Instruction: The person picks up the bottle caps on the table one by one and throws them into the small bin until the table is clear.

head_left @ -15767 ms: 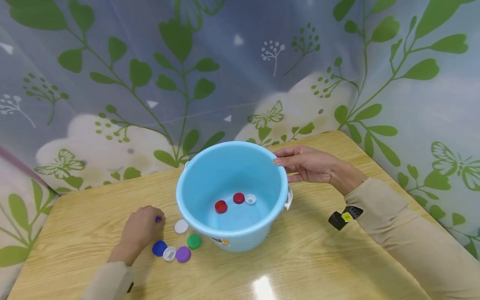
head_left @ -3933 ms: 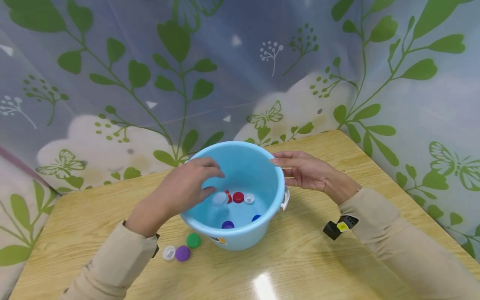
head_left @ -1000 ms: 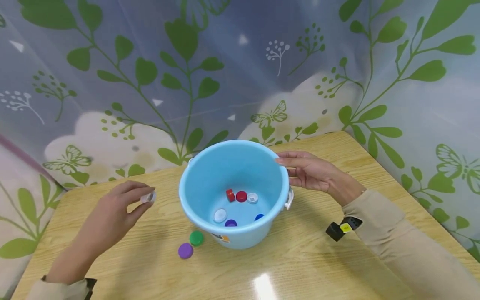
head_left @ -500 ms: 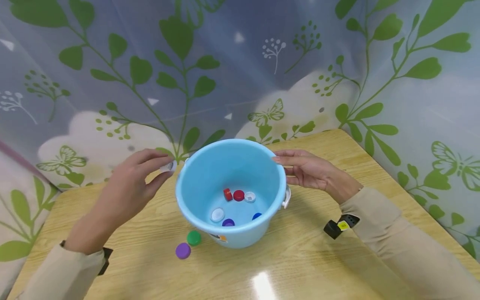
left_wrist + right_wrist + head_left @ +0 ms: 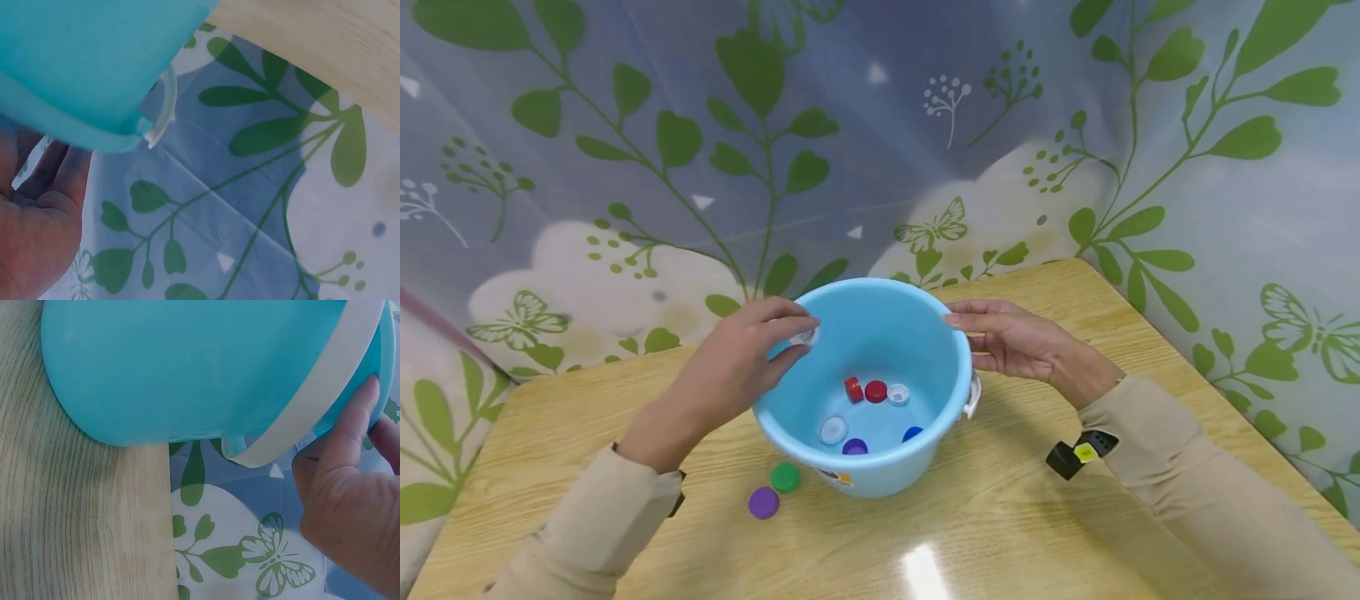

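Observation:
My left hand [image 5: 730,367] pinches a white bottle cap [image 5: 807,336] between thumb and fingers, just inside the left rim of the light blue bucket [image 5: 887,479]. In the left wrist view the left hand [image 5: 44,231] shows beside the bucket [image 5: 94,69], and the cap is out of sight. My right hand [image 5: 1015,340] grips the bucket's right rim, thumb over the edge and fingers outside. Two red caps [image 5: 876,392], a clear-white cap [image 5: 898,394], a white cap [image 5: 832,430], a dark purple cap [image 5: 855,447] and a partly hidden blue cap [image 5: 912,434] lie inside.
A green cap [image 5: 786,477] and a purple cap [image 5: 763,502] lie on the wooden table [image 5: 1000,517] in front of the bucket, at its left. The white bucket handle [image 5: 312,394] hangs down the outside. A leaf-patterned cloth [image 5: 880,167] stands behind the table.
My left hand has carried the white cap up from the table and rightward over the bucket rim. Across the older frames, several caps went from table to bucket. The right hand stays put.

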Motion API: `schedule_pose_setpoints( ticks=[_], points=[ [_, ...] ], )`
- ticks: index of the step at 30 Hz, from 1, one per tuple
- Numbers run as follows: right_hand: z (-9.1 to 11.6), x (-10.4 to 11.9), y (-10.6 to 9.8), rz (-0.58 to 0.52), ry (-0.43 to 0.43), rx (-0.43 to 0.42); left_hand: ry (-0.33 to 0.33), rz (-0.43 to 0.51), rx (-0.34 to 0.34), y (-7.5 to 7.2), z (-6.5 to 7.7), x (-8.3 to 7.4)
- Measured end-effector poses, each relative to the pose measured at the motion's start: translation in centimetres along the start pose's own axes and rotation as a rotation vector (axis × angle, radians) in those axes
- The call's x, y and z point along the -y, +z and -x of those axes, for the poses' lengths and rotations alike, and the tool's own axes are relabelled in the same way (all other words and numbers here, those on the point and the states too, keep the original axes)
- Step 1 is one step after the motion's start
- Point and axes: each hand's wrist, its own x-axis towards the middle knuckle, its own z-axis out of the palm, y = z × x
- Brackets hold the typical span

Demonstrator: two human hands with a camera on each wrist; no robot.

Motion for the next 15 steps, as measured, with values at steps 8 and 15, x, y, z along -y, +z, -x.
schedule_pose_setpoints(
  ticks=[8, 15],
  points=[
    [-0.1, -0.1, 0.1, -0.005, 0.001, -0.006, -0.036, -0.01, 0.068, 0.9, -0.1, 0.0],
    [0.0, 0.0, 0.1, -0.013, 0.003, -0.002, -0.061, -0.023, 0.071, 1.2, -0.1, 0.0]
  ],
)
